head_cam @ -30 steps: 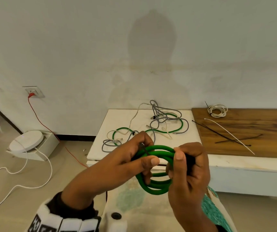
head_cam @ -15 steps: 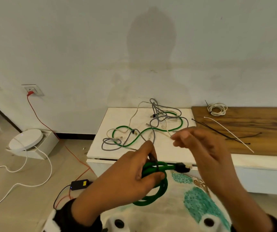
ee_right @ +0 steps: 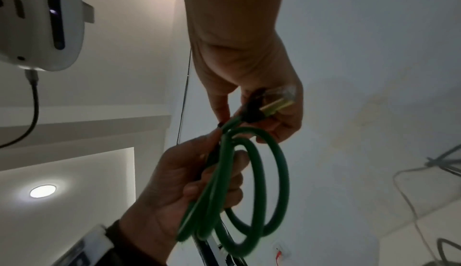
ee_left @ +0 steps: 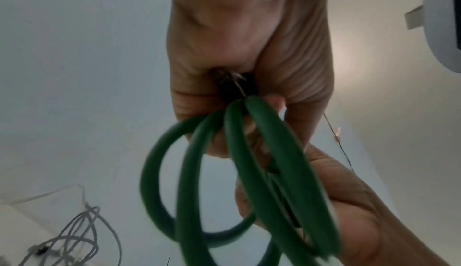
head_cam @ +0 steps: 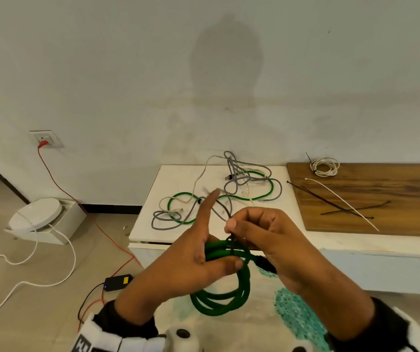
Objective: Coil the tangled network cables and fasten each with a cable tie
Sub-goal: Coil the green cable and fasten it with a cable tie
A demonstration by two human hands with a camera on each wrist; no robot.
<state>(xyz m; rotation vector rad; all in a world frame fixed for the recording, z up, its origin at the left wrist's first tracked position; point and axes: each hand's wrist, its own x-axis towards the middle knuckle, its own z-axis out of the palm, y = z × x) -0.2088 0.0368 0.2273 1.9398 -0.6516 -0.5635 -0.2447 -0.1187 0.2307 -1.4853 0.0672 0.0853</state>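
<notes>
Fingers (head_cam: 231, 264) of left hand (head_cam: 191, 265) curl round top of thick green coiled network cable (head_cam: 225, 290), thumb across the bundled strands, index finger sticking out straight toward the wall. Right hand (head_cam: 267, 240) pinches thin black cable tie (head_cam: 225, 212) just above the bundle w/ thumb + index tip; other fingers loosely curled.

Coil hangs in mid-air betw. both hands, in front of white counter (head_cam: 147, 224), loops dropping down from left grip. Tie runs roughly upright, crossing the strands at right angles; free tail goes up + away from the pinch. Right hand is nearer the tie and sits directly above the wrap point, so tightening looks like a pull up/away by right while left braces coil. Judgement: tie being cinched, 1st cable nearly done.

Black-booted clear plug (ee_right: 272, 102) of green cable lies against right palm in right wrist view.

Hard to tell: tie head and whether tail is threaded through it, hidden betw. fingers. Left wrist view blurred.

Tangle of grey, green, white cables (head_cam: 229, 189) on counter well apart, not yet coiled. Spare black + white ties (head_cam: 341, 201) on brown wooden board (head_cam: 394, 189), near a small white coiled cable (head_cam: 324, 167) already tied.
</notes>
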